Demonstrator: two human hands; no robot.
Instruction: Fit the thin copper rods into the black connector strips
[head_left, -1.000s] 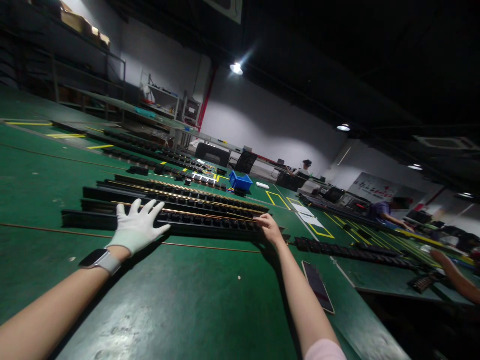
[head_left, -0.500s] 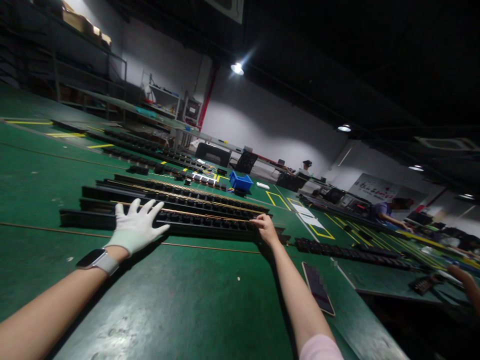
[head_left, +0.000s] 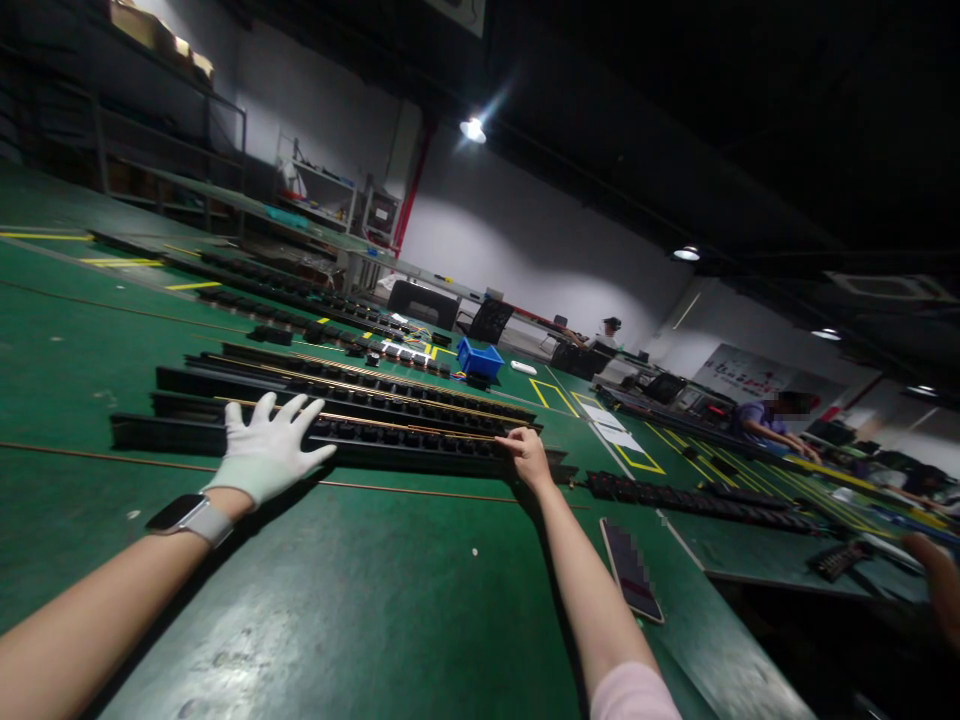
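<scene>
Both hands on nearest long black strip, green desk point(head_left: 390, 600).

Near: phone point(head_left: 631, 570) flat by right forearm, clear of work. Left hand point(head_left: 266, 450), white-gloved, fingers spread flat, pressing down on strip point(head_left: 405, 438), likely to steady it. Right hand point(head_left: 527, 456), bare, fingers curled at copper rod along strip's far end; grip unclear. Beyond: parallel strips, blue bin point(head_left: 480, 359), seated persons.
</scene>
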